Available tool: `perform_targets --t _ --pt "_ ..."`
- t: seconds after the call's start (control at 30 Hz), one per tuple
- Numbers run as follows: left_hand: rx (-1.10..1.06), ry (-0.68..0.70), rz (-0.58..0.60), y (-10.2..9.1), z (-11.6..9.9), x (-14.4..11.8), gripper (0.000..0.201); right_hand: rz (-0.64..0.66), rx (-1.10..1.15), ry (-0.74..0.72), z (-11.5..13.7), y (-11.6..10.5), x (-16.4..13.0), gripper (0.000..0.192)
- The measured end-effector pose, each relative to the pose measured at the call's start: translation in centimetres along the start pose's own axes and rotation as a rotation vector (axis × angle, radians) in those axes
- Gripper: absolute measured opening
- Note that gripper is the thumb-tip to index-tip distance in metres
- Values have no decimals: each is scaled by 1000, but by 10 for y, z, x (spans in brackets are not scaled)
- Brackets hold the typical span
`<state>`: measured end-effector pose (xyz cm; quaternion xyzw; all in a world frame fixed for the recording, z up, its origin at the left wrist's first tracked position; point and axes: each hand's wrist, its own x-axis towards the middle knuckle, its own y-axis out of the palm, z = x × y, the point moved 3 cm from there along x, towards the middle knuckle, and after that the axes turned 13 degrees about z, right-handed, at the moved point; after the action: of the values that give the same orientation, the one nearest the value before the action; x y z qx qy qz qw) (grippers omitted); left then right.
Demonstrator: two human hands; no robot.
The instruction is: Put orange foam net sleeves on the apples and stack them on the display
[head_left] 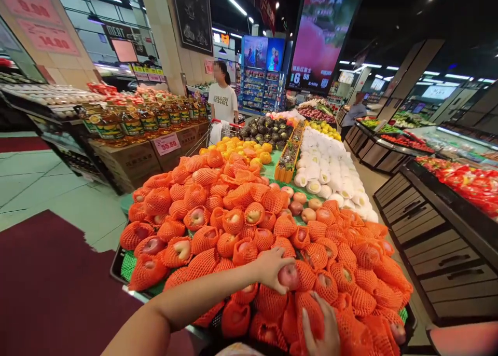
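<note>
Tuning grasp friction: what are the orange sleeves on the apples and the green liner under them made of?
Sleeves: likely soft foam netting, matte, with open diamond mesh that shows the apple inside. Liner: seems green plastic mesh or matting, only its edge showing. The left hand grips an apple with smooth, slightly glossy skin; the right hand rests on a sleeve.

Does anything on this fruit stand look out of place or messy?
Only one thing: a few bare reddish apples lie without sleeves at the far edge of the heap of apples in orange foam net sleeves. The left hand grips one netted apple; the right hand rests on the heap.
</note>
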<state>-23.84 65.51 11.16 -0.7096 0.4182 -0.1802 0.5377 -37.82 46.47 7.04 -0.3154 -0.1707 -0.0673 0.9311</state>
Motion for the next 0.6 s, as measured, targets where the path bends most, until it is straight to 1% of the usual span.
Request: perform_targets --t 0.07,0.13,0.2,0.23,0.3,0.33,0.37,0.4,0.43,0.47,0.5,0.53,0.6 --pt "-23 -70 -10 13 -3 1 88 -10 -76 -68 6 8 -6 39" --pt "-32 -94 -12 20 -3 6 86 -5 -144 -135 14 12 -5 44" --pt "-32 -83 7 20 -1 13 85 2 -175 -161 19 12 -2 45" --pt "-29 -68 16 18 1 15 84 4 -184 -163 20 10 -2 45" --pt "-21 -47 -18 5 11 20 78 4 -195 -141 19 5 -4 44" --pt "-17 -54 -71 -5 18 22 73 -3 -198 -120 18 1 -6 42" --pt "-14 -87 -152 -18 28 23 67 -13 -201 -96 15 -2 -9 41" --pt "-12 -148 -257 -32 40 24 60 -24 -203 -71 12 -6 -11 39" --pt "-11 -237 -369 -46 54 25 52 -37 -206 -50 9 -10 -14 38" --pt "-20 -348 -476 -59 68 25 45 -44 -208 -33 6 -13 -16 37" --pt "-44 -465 -560 -70 83 25 39 -46 -211 -18 4 -15 -18 37" --pt "-85 -566 -602 -79 98 26 38 -45 -215 -8 2 -17 -19 37" --pt "-170 -696 -617 -91 121 27 37 -43 -220 4 -1 -20 -20 37"
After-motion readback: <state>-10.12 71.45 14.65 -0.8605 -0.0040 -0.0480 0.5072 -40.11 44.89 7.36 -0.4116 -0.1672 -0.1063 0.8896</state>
